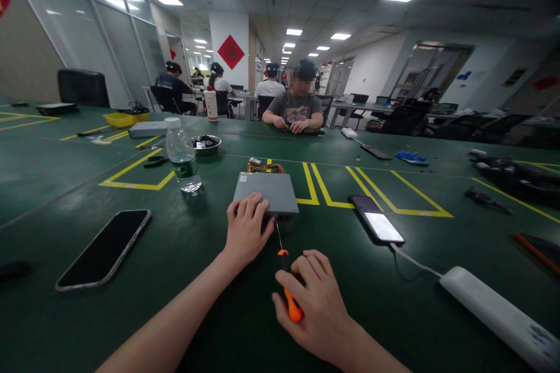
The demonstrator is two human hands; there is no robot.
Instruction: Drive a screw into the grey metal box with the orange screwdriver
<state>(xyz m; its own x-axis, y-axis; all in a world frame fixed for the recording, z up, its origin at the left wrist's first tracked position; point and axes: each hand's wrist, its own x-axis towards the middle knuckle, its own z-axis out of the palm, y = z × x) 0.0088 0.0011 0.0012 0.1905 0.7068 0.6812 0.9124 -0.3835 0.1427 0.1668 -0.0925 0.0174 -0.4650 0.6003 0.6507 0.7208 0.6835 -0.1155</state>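
A flat grey metal box [266, 191] lies on the green table [210, 303] in front of me, with coloured wires at its far edge. My left hand [245, 232] rests on its near left corner, fingers curled over the edge. My right hand [317, 304] is closed round the orange handle of a screwdriver [286, 280]. The screwdriver's thin shaft points at the near side face of the box.
A black phone [105, 247] lies at the left, a lit phone [377, 220] on a cable at the right beside a white power strip [499, 315]. A water bottle [182, 156] and metal bowl [206, 144] stand beyond. A person [296, 108] sits opposite; others work further back.
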